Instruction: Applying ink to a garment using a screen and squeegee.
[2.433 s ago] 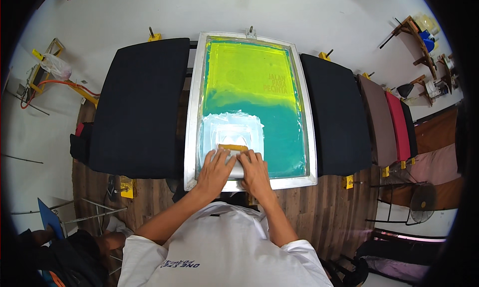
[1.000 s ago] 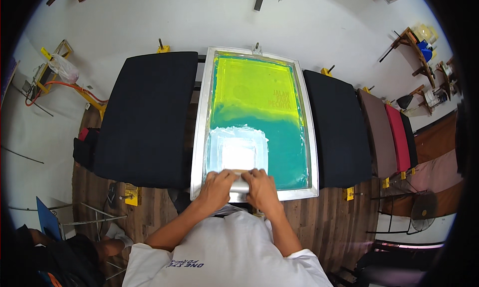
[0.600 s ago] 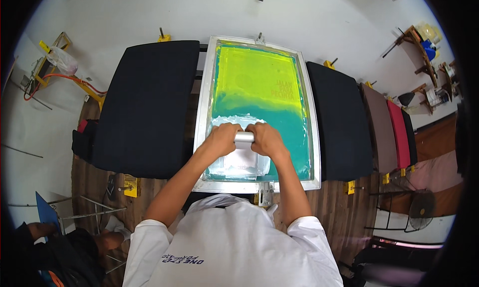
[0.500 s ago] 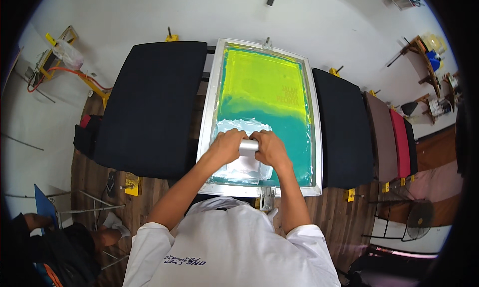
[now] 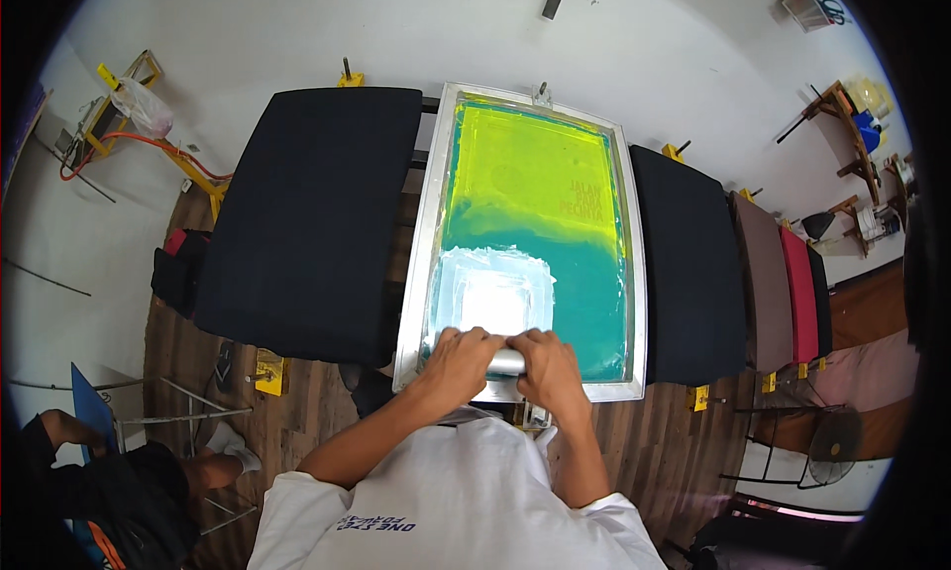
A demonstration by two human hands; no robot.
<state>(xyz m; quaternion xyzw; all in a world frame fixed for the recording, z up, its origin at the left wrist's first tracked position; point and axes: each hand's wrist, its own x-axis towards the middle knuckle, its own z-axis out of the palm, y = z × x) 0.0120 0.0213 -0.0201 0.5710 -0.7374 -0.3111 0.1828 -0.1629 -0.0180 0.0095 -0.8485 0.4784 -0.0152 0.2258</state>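
A screen printing frame point(image 5: 639, 263) with a metal rim lies in front of me, its mesh yellow-green at the far end and teal toward me. White ink point(image 5: 495, 298) covers a squarish patch on the near left of the mesh. At the near end of the frame, my left hand point(image 5: 462, 364) and my right hand point(image 5: 546, 367) grip a squeegee point(image 5: 507, 363) side by side. Only the silver middle of its handle shows between them; its blade is hidden. A metal clamp point(image 5: 535, 414) sits at the frame's near edge, partly covered by my right arm.
Black fabric-covered boards flank the frame on the left point(image 5: 307, 223) and right point(image 5: 686, 263). Brown point(image 5: 761, 283) and red point(image 5: 799, 293) boards stand farther right. A seated person point(image 5: 129, 501) is at lower left, near a metal stand point(image 5: 198, 412). Wall shelves point(image 5: 842, 139) hang at right.
Both hands have drawn the squeegee toward me to the near end of the frame. The white ink patch it covered now lies in view.
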